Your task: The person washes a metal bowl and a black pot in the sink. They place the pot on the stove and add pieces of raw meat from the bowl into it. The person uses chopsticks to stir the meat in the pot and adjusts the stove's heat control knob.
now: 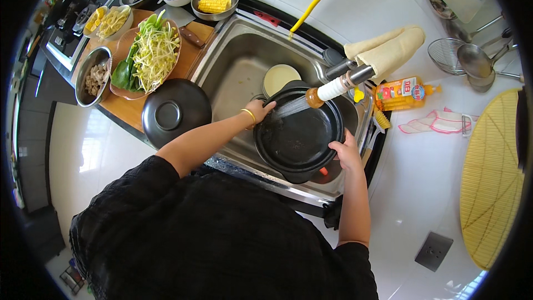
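Note:
A black clay pot (300,139) is held over the steel sink (241,58), its open mouth facing up. My left hand (260,111), with a gold bangle at the wrist, grips its left rim. On its right side my right hand (347,153) is closed round the edge. Water sprays into the pot from the faucet (333,89), whose head is white and amber. A pale round dish (281,79) lies in the sink behind the pot, partly hidden by it. The black pot lid (176,114) rests knob up on the counter to the left.
Left of the sink, a cutting board (122,112) bears a plate of bean sprouts and greens (149,58), a knife (191,36) and a bowl of meat (95,78). A corn bowl (215,3) stands behind. An orange soap bottle (402,94) stands at right. Ladles (474,60) hang on the wall.

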Motion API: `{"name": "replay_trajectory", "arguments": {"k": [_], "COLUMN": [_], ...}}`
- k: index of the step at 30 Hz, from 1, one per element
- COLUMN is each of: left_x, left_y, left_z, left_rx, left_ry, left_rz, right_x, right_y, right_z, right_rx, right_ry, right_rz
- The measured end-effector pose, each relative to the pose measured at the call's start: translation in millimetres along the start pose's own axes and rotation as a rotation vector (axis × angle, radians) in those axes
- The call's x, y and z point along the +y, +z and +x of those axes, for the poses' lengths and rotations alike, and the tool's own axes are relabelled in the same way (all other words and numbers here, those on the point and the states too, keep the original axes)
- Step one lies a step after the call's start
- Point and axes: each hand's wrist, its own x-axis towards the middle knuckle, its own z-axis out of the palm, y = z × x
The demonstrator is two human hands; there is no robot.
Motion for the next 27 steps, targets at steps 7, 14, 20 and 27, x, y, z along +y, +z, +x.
{"name": "replay_trajectory", "arguments": {"k": [7, 14, 20, 27], "left_x": [16, -15, 7, -10], "left_y": [3, -36, -86, -109], "left_z": [-12, -44, -68, -67], "left_rx": [-0.227, -0.698, -0.348, -0.374], "left_ry": [-0.356, -0.487, -0.284, -0.421], "left_rz": [-0.189, -0.859, -0.46, -0.566], "right_x": [-12, 51, 80, 81], "right_y": [-12, -20, 39, 63], "right_z": [2, 23, 31, 63], "right_rx": [-0.026, -0.117, -0.097, -0.19], "right_ry": [0.234, 0.502, 0.45, 0.141], "right_rz": [-0.031, 0.174, 0.399, 0.475]}}
